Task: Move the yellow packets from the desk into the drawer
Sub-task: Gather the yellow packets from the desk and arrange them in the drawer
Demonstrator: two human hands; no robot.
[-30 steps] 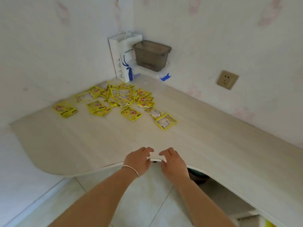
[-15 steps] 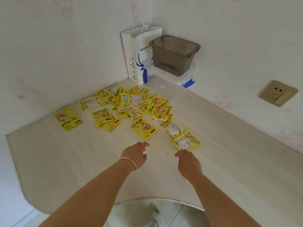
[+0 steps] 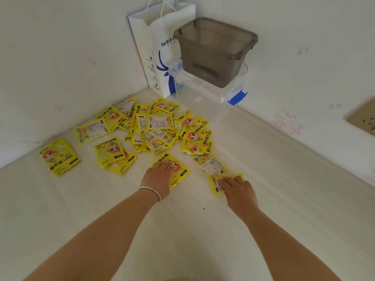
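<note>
Several yellow packets lie scattered and overlapping in the desk's far corner. The nearest ones sit apart from the pile. My left hand, with a silver bangle on the wrist, lies on top of one yellow packet, fingers together and curled onto it. My right hand covers another yellow packet, fingers over its face and thumb at its far edge. Both packets rest flat on the desk. No drawer is in view.
A white paper bag stands in the corner. Beside it a grey plastic tub sits on a clear lidded box with blue clips. Walls close the desk on the left and back. A wall socket is at the right.
Both hands have gone from the desk's near edge forward across the desk and come down on the two nearest packets. The view has moved closer to the corner.
</note>
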